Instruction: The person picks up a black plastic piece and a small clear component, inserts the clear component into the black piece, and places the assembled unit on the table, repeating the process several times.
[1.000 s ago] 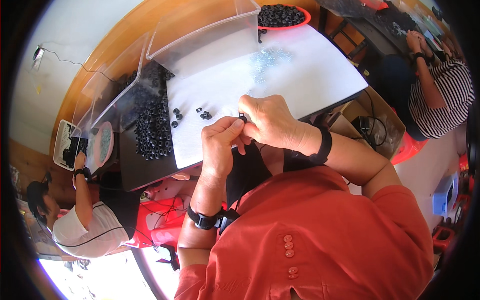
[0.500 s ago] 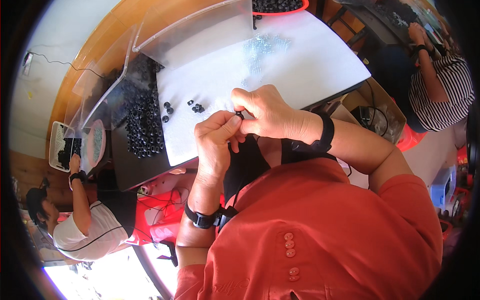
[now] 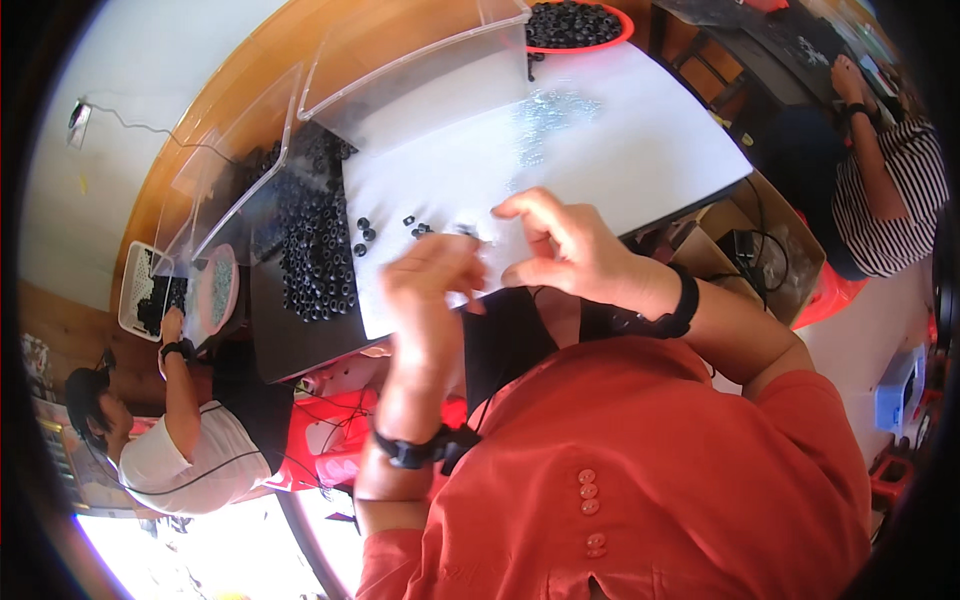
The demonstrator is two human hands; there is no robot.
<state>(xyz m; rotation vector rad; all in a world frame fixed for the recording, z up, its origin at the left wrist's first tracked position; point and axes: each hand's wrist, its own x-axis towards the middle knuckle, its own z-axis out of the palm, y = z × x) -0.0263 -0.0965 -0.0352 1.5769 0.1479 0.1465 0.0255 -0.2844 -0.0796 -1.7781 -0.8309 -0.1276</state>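
Parted hands: left hand (image 3: 428, 285) and right hand (image 3: 592, 258), together half a second ago, now stand apart.
Right grip: open, thumb and forefinger spread.
Left grip: blurred, I cannot tell; a dark piece (image 3: 466, 230) shows at the fingertips.
White sheet (image 3: 660, 140): loose black parts (image 3: 369, 235) near the left hand.
Far edge: clear bin (image 3: 420, 95), heaped red bowl (image 3: 629, 27).

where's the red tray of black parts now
In the head view, the red tray sits at the top, right of centre, by the far edge of the white sheet, just right of the clear plastic bin.
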